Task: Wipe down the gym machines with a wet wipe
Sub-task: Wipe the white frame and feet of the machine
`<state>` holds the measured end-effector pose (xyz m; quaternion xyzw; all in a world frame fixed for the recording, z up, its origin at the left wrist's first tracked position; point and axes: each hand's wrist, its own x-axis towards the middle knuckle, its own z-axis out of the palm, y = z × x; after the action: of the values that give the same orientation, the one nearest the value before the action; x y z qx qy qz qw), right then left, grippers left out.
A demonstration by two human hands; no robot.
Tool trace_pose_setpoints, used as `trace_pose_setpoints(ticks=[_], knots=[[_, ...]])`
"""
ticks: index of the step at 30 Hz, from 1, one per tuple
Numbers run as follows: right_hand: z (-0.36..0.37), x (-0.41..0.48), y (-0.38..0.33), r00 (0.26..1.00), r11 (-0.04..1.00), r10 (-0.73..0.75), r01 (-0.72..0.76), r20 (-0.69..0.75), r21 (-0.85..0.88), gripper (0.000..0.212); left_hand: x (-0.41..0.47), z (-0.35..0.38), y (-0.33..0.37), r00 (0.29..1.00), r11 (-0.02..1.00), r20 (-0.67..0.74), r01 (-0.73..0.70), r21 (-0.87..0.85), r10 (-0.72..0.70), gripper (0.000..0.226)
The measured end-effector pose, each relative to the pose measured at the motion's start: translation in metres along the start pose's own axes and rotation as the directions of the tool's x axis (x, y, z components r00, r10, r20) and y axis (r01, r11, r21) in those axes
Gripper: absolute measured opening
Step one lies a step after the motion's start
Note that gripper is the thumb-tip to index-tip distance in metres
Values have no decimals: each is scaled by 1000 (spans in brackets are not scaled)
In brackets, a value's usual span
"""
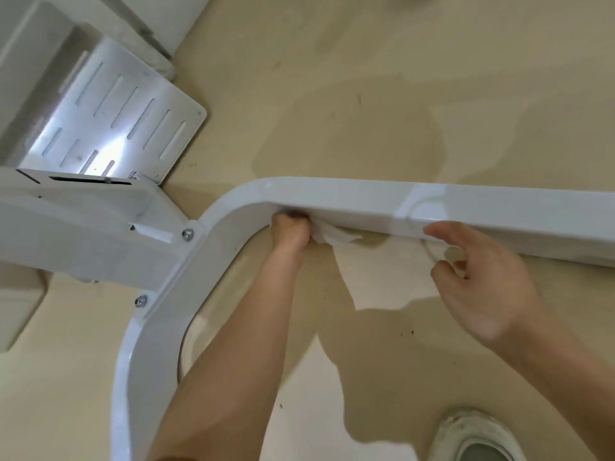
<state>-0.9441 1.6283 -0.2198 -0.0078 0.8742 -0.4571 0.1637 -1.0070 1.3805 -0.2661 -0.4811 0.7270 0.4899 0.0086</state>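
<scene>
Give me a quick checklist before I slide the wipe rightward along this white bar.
1. Wipe held: left hand grips the wet wipe. Ok.
2. Wipe against the frame bar: it is bunched at the underside by the bend, but the contact is hidden. Cannot tell.
3. Bracing: right hand holds nothing, and a fingertip touches the bar's lower edge. Ok.
4. Path rightward: the right hand lies along that edge, in the way. Not ok.
5. Wipe still wet: cannot tell.

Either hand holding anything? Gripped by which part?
Left hand grips the wet wipe by its bunched end, against the underside of the white frame bar. Right hand holds nothing; a fingertip touches the bar's edge.
</scene>
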Motion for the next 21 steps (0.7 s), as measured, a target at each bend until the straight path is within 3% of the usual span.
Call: trace_pose_setpoints(ticks=[4, 6, 13, 21], knots=[[10, 4, 0, 1000, 999, -5, 6, -28, 44, 40, 5, -11, 10, 983, 905, -126, 69, -421, -133, 21], [10, 5, 1, 999, 995, 16, -11, -43, 95, 38, 1, -10, 10, 972, 865, -178, 43, -500, -151, 22], [1, -1, 7, 997, 976, 48, -33, -66, 214, 34, 3, -5, 22, 946, 906, -290, 7, -424, -143, 37], [-9, -18, 24, 994, 947, 99, -77, -54, 311, 33, -69, 39, 15, 981, 962, -187, -106, -251, 59, 24]])
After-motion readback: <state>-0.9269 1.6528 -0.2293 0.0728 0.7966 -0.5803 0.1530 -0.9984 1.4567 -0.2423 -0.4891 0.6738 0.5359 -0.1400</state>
